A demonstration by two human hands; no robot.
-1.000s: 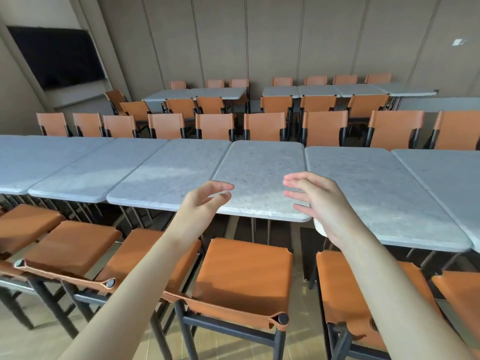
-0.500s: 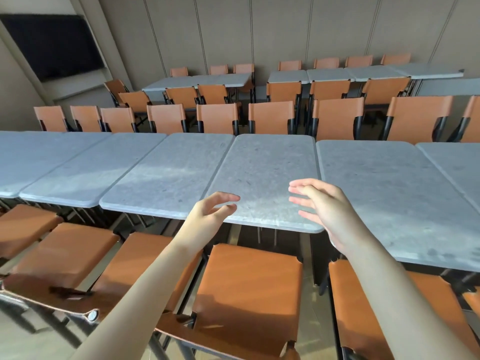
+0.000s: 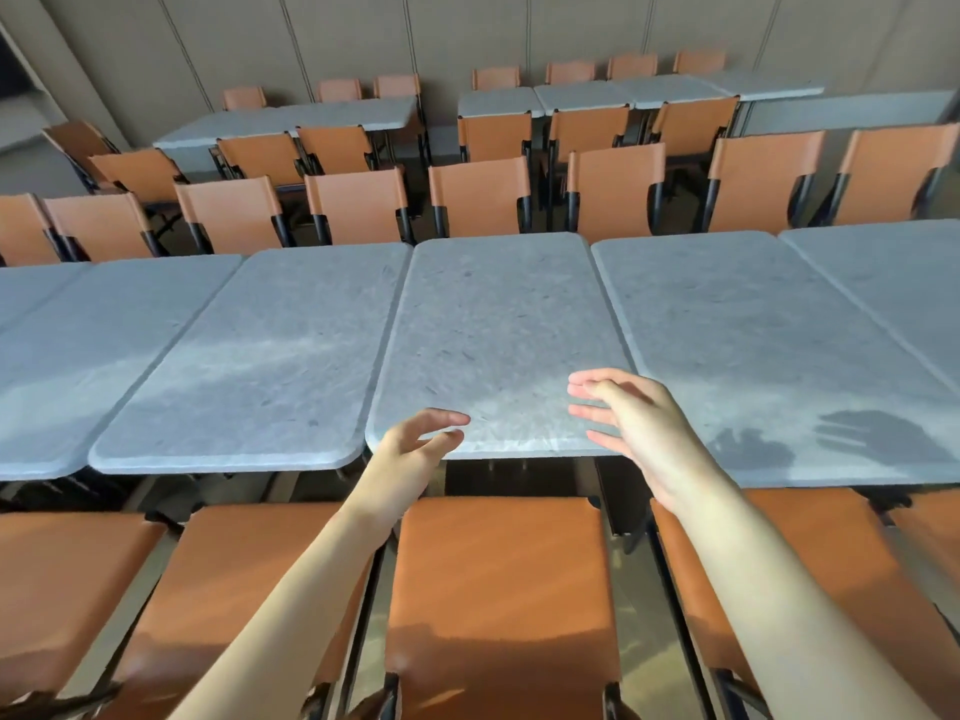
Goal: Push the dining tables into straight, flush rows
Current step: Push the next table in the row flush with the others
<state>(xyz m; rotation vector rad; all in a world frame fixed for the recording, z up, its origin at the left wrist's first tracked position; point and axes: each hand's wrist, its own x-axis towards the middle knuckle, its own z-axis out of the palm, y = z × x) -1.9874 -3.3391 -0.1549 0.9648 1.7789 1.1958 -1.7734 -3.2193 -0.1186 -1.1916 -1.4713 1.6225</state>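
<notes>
Grey speckled stone-look rectangular table (image 3: 498,345), rounded corners, sits mid-row directly ahead, w/ a like grey table on its left (image 3: 260,366) and another on its right (image 3: 753,356); long sides run close alongside, thin seams between. Its near edge looks set slightly further back than both neighbours' near edges, so front line isn't flush. Left hand (image 3: 410,449) is at the near edge of the mid surface, fingers (image 3: 447,420) loosely extended and a bit curved, thumb below them near the rim; holding nothing, can't tell if actually touching. Right hand (image 3: 639,423) hovers over the near right corner, fingers (image 3: 592,381) spread and relaxed, holding nothing; contact w/ surface unclear. Two hand-shaped shadows fall on the right table. Orange leather chair w/ dark metal frame (image 3: 498,589) is right below, between the forearms, w/ similar chairs either side. Across the row, more orange chairs (image 3: 478,197) face it, then further grey tables (image 3: 498,102) & chairs by the beige panelled wall (image 3: 467,28).
</notes>
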